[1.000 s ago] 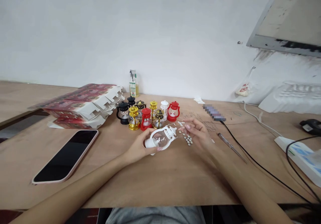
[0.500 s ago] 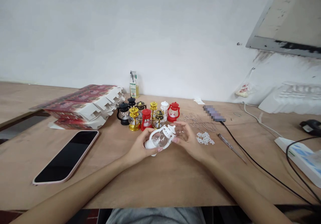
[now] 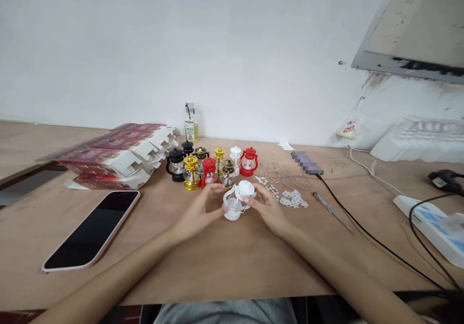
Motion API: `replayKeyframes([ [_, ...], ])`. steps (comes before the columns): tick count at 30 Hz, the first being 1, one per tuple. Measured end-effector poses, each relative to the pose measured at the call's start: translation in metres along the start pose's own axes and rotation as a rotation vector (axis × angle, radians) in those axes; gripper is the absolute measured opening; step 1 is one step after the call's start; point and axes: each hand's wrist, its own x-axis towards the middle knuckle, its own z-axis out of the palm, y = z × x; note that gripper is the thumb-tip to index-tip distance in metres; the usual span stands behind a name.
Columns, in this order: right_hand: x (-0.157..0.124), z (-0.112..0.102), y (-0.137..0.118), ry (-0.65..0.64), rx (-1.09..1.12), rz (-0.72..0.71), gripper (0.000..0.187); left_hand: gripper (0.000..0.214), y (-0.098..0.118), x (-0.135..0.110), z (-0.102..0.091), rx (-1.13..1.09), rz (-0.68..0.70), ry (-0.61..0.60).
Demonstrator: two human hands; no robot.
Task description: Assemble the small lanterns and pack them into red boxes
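Before the clustered lanterns [image 3: 209, 170]: one white lantern [image 3: 235, 204], held tilted, its round end gripped by the curled right hand [image 3: 268, 209]; left hand [image 3: 197, 215] half open, thumb touching its side. Step in hand, as judged: positioning. A firmer left-hand hold would next be called for.

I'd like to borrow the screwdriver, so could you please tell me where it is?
In the head view, the screwdriver lies on the tabletop right of centre, just right of the small white pieces and left of the white power strip.
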Motion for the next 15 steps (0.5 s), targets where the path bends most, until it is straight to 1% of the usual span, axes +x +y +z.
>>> replayKeyframes([
  [1,0.001,-0.002,0.0,0.03,0.0,-0.007,0.031,0.042,0.005,0.001,-0.009,0.033,0.021,0.052],
  [3,0.004,-0.005,0.0,0.101,-0.009,-0.016,0.032,0.039,0.016,0.0,-0.037,0.219,0.071,0.149],
  [4,0.005,-0.007,0.0,0.134,-0.018,-0.019,0.033,0.04,0.021,-0.001,-0.054,0.326,0.127,0.184],
  [5,0.006,-0.009,0.001,0.161,-0.026,-0.021,0.033,0.042,0.025,-0.003,-0.074,0.451,0.195,0.25],
  [6,0.007,-0.01,0.001,0.178,-0.029,-0.022,0.033,0.044,0.03,-0.006,-0.095,0.609,0.209,0.304],
  [7,0.008,-0.012,0.002,0.189,-0.028,-0.022,0.034,0.046,0.036,-0.009,-0.115,0.733,0.197,0.374],
  [8,0.009,-0.013,0.003,0.196,-0.028,-0.022,0.034,0.05,0.041,-0.013,-0.133,0.819,0.15,0.425],
  [9,0.01,-0.014,0.003,0.199,-0.03,-0.02,0.034,0.055,0.048,-0.015,-0.149,0.908,0.076,0.495],
  [10,0.01,-0.016,0.005,0.198,-0.035,-0.016,0.035,0.061,0.055,-0.018,-0.162,1.018,-0.033,0.554],
  [11,0.011,-0.016,0.006,0.195,-0.041,-0.014,0.035,0.065,0.062,-0.019,-0.171,1.1,-0.083,0.609],
  [12,0.011,-0.017,0.006,0.189,-0.048,-0.015,0.036,0.068,0.07,-0.02,-0.176,1.16,-0.097,0.638],
  [13,0.011,-0.017,0.007,0.181,-0.056,-0.018,0.036,0.071,0.076,-0.021,-0.178,1.204,-0.092,0.649],
  [15,0.012,-0.017,0.009,0.164,-0.068,-0.025,0.034,0.074,0.086,-0.021,-0.174,1.254,-0.035,0.636],
])
